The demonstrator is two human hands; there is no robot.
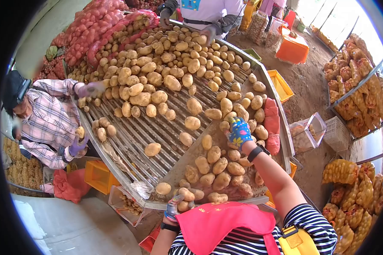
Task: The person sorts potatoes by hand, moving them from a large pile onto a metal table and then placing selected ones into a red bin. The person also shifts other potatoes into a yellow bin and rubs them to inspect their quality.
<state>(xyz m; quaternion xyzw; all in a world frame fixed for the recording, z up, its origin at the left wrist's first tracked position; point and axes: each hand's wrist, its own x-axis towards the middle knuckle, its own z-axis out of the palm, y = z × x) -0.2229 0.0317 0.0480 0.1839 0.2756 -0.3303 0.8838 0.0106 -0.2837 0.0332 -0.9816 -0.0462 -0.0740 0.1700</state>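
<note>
My right hand, in a blue flowered glove with a black wristband below it, reaches out over the potatoes on the roller sorting table; its fingers rest on a potato at the table's right side. My left hand, in a grey glove, is low at the near edge, closed around a potato and another below it. A heap of potatoes lies between my hands on the flat near end.
A person in a plaid shirt with purple gloves works at the left side. Another person stands at the far end. Red net sacks lie far left, filled yellow sacks at right. Orange crates and clear bins stand beside the table.
</note>
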